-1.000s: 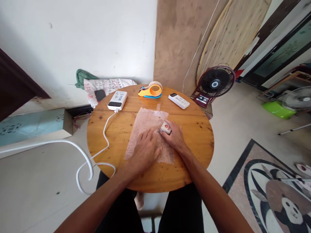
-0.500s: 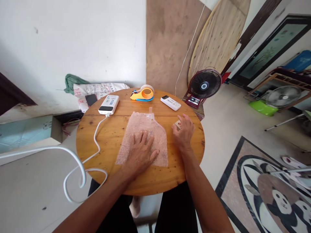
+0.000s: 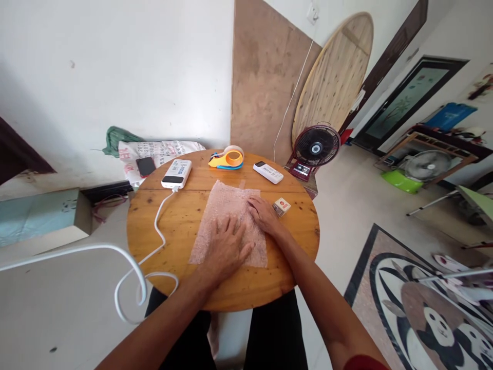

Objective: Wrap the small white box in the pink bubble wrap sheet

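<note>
A pinkish sheet of bubble wrap (image 3: 227, 205) lies flat in the middle of a round wooden table (image 3: 169, 221). My left hand (image 3: 225, 246) rests on it palm down with fingers spread. My right hand (image 3: 263, 213) lies flat on the sheet's right edge, fingers stretched toward the middle, holding nothing. A small box with a red mark (image 3: 281, 206) stands on the table just right of my right hand, apart from it.
At the table's far side sit a white power bank (image 3: 176, 173) with a white cable (image 3: 162, 226), an orange tape dispenser (image 3: 228, 158) and a white remote (image 3: 268, 172). A dark red fan (image 3: 314, 149) stands on the floor behind. A panda rug (image 3: 431, 303) lies at right.
My right hand carried the small box off the bubble wrap, set it on the table at the right, let go and came back onto the sheet. My left hand stayed pressed on the wrap.
</note>
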`<state>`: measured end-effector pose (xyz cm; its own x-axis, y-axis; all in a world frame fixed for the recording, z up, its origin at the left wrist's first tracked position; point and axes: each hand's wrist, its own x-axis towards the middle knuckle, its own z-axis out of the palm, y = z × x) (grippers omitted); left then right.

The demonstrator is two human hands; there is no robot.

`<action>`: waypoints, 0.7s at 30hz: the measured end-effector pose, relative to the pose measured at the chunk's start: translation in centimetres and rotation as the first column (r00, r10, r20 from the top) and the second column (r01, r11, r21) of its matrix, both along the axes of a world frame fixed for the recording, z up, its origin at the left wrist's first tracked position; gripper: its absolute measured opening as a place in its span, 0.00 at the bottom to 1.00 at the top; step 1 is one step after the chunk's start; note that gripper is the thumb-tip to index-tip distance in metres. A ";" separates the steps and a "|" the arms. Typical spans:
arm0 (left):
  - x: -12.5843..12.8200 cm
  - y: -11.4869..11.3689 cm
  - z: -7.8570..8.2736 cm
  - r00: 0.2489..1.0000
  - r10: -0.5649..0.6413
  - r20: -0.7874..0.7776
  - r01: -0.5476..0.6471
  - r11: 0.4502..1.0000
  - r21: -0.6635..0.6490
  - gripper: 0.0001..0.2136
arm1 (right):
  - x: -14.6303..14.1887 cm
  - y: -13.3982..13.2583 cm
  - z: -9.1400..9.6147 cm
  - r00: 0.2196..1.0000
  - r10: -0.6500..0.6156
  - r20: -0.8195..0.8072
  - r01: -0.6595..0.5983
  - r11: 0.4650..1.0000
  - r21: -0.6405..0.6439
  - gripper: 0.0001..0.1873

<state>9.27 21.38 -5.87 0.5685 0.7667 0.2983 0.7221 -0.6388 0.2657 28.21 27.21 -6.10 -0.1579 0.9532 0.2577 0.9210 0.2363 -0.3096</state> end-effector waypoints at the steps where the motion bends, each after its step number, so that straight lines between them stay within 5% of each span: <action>1: -0.1 0.0 0.1 1.000 -0.013 0.014 0.013 1.000 0.005 0.22 | 0.5 0.1 -0.3 1.000 -0.002 0.000 0.002 1.000 0.014 0.19; 7: -0.5 -0.1 0.6 0.996 -0.087 0.028 0.087 0.996 0.002 0.12 | 0.6 -0.2 -0.9 0.999 -0.028 -0.046 0.030 0.998 0.055 0.20; 21: -0.5 -0.2 0.5 0.995 -0.086 0.047 0.086 0.996 -0.004 0.16 | 0.2 0.2 -1.1 0.996 -0.089 0.028 0.088 0.994 0.063 0.19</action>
<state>8.81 21.15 -5.42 0.6180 0.7175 0.3214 0.6513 -0.6962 0.3018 28.37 27.38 -7.17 -0.0825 0.9462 0.3128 0.9481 0.1712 -0.2678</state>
